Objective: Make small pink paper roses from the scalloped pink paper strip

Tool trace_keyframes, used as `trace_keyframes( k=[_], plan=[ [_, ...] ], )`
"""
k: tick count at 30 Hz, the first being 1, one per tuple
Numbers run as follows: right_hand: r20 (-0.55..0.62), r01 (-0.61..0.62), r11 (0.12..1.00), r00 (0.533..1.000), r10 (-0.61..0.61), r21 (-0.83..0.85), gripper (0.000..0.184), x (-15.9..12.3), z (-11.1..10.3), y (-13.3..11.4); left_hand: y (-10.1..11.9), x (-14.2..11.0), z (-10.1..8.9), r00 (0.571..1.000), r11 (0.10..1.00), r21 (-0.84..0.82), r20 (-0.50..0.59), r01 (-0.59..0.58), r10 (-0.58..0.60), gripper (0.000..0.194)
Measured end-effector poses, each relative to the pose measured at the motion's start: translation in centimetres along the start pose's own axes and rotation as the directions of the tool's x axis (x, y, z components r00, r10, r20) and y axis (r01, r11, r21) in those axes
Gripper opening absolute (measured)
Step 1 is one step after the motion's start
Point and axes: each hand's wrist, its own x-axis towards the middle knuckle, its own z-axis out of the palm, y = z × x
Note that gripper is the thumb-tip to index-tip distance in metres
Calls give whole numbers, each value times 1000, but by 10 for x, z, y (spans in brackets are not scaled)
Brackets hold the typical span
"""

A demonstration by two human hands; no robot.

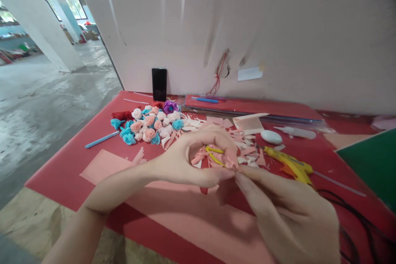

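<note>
Nearest, at lower right: the right hand (287, 214), with thumb and fingertips closed in a pinch. Meeting it: the left hand (182, 156), curved into a ring, with fingertips and thumb together. Gripped between both sets of fingertips, above the table (71, 173): a small pink piece (229, 163), apparently paper, mostly hidden; cannot tell its full shape. Below, partly under the hands: a wide pink sheet (192, 210), slanting across the near side. Left of it: a smaller sheet (105, 167).

Through the left hand's ring: two yellow handles (216, 158) among paper scraps (261, 157); cannot tell of what tool. Just beyond the right hand: a yellow glue gun (291, 163), with a clear stick (340, 183) out the back and a black cord nearby. At the right edge: a green sheet (371, 165).

Farther in, on the left: a cluster of flowers (148, 132), pink, white, blue and purple, with a blue pen (102, 139) beside. Right of the scraps: a white egg-shaped object (271, 136) and a bottle (298, 133) lying down. Behind: a phone (159, 84), upright near a pale partition (278, 29). Farthest, upper left: a pillar (43, 20) and windows (72, 2).
</note>
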Motion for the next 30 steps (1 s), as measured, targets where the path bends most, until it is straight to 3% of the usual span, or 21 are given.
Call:
trace_keyframes(
  k=[3,7,9,11,16,19,22,25,30],
  plan=[
    [67,-123,966,992,110,227,30,1,-1,-1,-1,-1,0,1000,999,-35,4,10,-10,10],
    [173,-384,790,923,344,477,28,-1,3,0,-1,-2,0,999,992,-115,25,45,-43,10],
    [181,-426,748,902,391,509,28,-1,4,-1,0,-1,0,999,990,-132,20,53,-50,12],
    [135,-379,808,924,358,452,27,0,4,-2,0,-1,2,999,990,-138,10,42,-41,13],
    [-66,-118,967,988,136,226,15,-3,5,4,0,-1,5,999,996,-89,-45,7,-10,15],
    [-145,37,998,989,-30,51,20,-9,6,11,1,-3,7,996,998,-68,-84,17,-22,15],
    [-136,146,986,978,-156,-80,30,-11,6,15,2,-4,9,989,997,-65,-139,45,-53,15],
    [-127,170,980,975,-182,-104,34,-11,6,14,2,-4,12,981,996,-80,-185,39,-53,14],
    [-140,70,996,988,-62,52,33,-10,8,12,5,-3,13,977,991,-111,-189,80,-100,12]
  ],
)
